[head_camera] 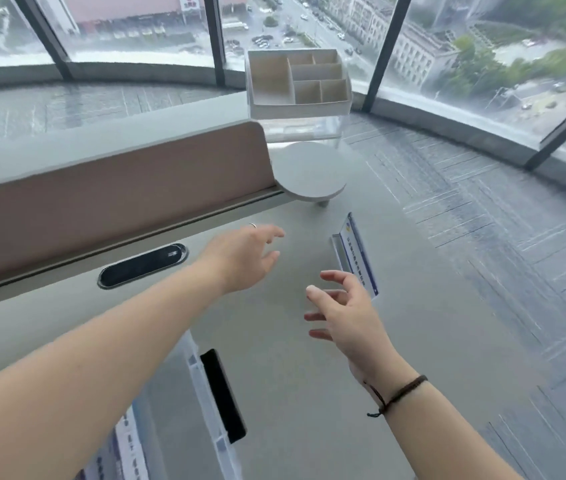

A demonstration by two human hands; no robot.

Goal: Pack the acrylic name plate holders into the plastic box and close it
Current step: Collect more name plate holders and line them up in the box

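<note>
An acrylic name plate holder point(356, 252) with a blue-and-white printed card stands on the grey desk point(413, 341) near its right edge. My right hand point(342, 311) hovers just in front of it, fingers spread, holding nothing. My left hand point(245, 256) reaches out over the desk to the left of the holder, fingers apart and empty, a ring on one finger. The clear plastic box point(205, 393) lies at the bottom under my left forearm, with printed name plate holders point(125, 441) visible inside; a black latch point(222, 396) sits on its right rim.
A brown partition panel point(118, 188) runs along the desk's back. A black oval cable slot point(143, 266) lies in the desk. A white compartment organiser point(298, 83) stands on a clear stand over a round white base point(311, 176). Carpeted floor and curved windows lie beyond.
</note>
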